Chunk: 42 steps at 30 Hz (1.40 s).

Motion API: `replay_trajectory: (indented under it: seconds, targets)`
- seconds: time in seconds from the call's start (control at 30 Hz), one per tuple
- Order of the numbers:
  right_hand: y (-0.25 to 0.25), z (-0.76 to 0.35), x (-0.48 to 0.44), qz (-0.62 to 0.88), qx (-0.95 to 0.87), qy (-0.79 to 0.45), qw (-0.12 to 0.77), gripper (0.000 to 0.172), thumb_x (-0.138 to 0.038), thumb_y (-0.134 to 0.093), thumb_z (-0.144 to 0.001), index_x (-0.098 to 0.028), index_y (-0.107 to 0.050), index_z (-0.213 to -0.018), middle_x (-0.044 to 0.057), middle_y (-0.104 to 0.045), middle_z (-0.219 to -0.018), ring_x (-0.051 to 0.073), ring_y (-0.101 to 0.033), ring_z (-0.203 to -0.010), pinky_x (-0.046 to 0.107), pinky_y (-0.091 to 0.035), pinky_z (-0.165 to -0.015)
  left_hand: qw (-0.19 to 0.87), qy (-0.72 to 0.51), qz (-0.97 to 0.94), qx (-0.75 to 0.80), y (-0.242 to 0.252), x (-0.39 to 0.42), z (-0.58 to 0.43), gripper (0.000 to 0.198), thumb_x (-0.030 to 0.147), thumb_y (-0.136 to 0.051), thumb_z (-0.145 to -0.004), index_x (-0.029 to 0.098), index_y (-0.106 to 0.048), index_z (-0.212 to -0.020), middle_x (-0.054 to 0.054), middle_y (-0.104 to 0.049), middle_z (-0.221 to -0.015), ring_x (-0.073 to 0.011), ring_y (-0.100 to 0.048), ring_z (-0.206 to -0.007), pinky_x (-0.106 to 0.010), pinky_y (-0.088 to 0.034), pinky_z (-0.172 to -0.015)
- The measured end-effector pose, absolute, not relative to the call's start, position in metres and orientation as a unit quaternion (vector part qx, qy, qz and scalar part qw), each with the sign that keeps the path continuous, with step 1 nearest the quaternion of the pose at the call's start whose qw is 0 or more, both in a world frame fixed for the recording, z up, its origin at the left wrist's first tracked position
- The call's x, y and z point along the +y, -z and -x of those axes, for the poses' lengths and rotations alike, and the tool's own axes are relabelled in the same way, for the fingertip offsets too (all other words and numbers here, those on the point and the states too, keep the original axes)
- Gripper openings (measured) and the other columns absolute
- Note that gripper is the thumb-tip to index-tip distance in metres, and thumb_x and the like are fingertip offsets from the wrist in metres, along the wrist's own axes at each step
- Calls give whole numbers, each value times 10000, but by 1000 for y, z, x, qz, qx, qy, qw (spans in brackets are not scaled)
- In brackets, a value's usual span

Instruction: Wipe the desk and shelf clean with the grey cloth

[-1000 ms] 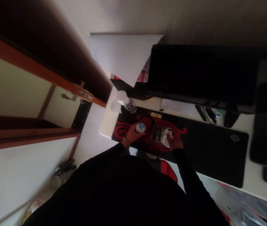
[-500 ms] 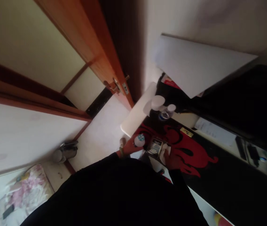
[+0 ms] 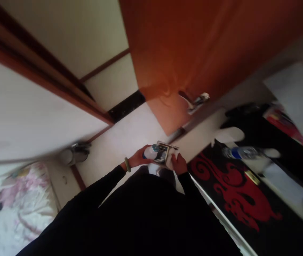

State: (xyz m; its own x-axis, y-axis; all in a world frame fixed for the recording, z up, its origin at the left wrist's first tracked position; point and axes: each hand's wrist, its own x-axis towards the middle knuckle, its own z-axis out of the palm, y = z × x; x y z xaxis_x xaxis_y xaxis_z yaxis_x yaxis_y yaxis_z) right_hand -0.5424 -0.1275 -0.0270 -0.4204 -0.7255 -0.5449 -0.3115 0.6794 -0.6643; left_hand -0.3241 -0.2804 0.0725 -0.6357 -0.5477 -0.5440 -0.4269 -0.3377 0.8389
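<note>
My left hand (image 3: pixel 138 160) is closed round a small white bottle (image 3: pixel 149 152) with a blue mark, held in front of my body. My right hand (image 3: pixel 178 164) grips a dark flat box (image 3: pixel 163 154) together with a white tissue or paper (image 3: pixel 171 159). Both hands are close together above the floor, left of the desk edge. My sleeves are black, and a green band sits on my left wrist.
An orange-brown door (image 3: pixel 194 53) with a metal handle (image 3: pixel 195 101) stands ahead. At right is a desk with a black and red mat (image 3: pixel 231 188), a clear water bottle (image 3: pixel 240 152) and a white cup (image 3: pixel 230 135). A metal bin (image 3: pixel 75 153) and floral bedding (image 3: pixel 15 206) lie at left.
My view has swung left from the desk toward the door. Both hands have lifted the bottle and the box off the mat and carried them away from the desk.
</note>
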Motion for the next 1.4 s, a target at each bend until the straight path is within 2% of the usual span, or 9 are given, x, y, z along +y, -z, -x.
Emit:
replay_trajectory:
  seconds: [0.2,0.4,0.53,0.7,0.8,0.93,1.1,1.27,1.4]
  targets:
    - [22,511,-200,425,735,220,480,410,-658,-382,-908,-286,-552,-913,207,-787,-978,362,-763,-951,407,-566,-750,171,648,-523,-527,-85,-271,264,853,443,-1043,-634,153,-727,-1372,-140,-790,-1232,-335,-752,-1126,-467,-593,-1040]
    - [25,457,-265,567,621,177,511,361,-682,-448,-875,-325,-457,-824,140,-725,-796,353,-729,-824,394,-489,-676,286,577,-629,-435,-92,-225,205,773,443,-1027,-646,157,-730,-1300,-120,-800,-1123,-322,-756,-1048,-441,-604,-966]
    - [9,385,-305,635,543,151,529,330,-652,-441,-871,-327,-442,-819,118,-714,-777,345,-734,-819,397,-503,-718,373,529,-673,-357,-100,-199,155,803,501,-1024,-651,166,-718,-1314,-119,-788,-1178,-321,-750,-1072,-444,-604,-984]
    - [-24,261,-343,694,445,131,551,369,-691,-376,-870,-327,-415,-823,121,-715,-793,345,-734,-827,405,-513,-752,453,457,-718,-265,-117,-182,68,962,616,-1026,-624,147,-682,-1390,-126,-777,-1223,-309,-739,-1100,-420,-581,-1026]
    - [-42,178,-358,703,419,128,560,386,-705,-359,-866,-326,-409,-818,123,-710,-789,347,-732,-829,405,-513,-750,468,428,-731,-251,-133,-182,1,919,652,-1011,-635,154,-705,-1345,-125,-778,-1215,-305,-731,-1101,-416,-568,-1037]
    - [-59,74,-372,704,408,111,570,382,-692,-383,-874,-317,-439,-830,125,-731,-817,334,-747,-865,390,-543,-766,458,405,-749,-255,-162,-196,-96,836,639,-1014,-643,152,-737,-1263,-109,-776,-1128,-278,-716,-1022,-384,-577,-967]
    - [-72,-26,-395,712,412,86,562,449,-720,-360,-861,-297,-505,-900,172,-775,-923,357,-772,-953,414,-580,-808,456,423,-744,-243,-185,-228,-202,870,634,-1026,-612,135,-730,-1261,-114,-763,-1113,-280,-705,-1007,-389,-575,-947]
    - [-64,-111,-437,715,416,66,558,574,-808,-353,-811,-284,-562,-915,186,-780,-955,403,-769,-1030,479,-590,-875,489,412,-739,-212,-177,-253,-278,888,622,-1021,-629,132,-717,-1303,-117,-761,-1175,-292,-707,-1083,-404,-549,-1024]
    - [-53,-185,-465,733,390,30,557,593,-837,-364,-775,-287,-551,-894,166,-766,-918,405,-766,-1009,502,-588,-890,506,392,-749,-173,-160,-261,-331,897,612,-1017,-642,138,-712,-1340,-115,-760,-1177,-298,-707,-1088,-400,-549,-1012]
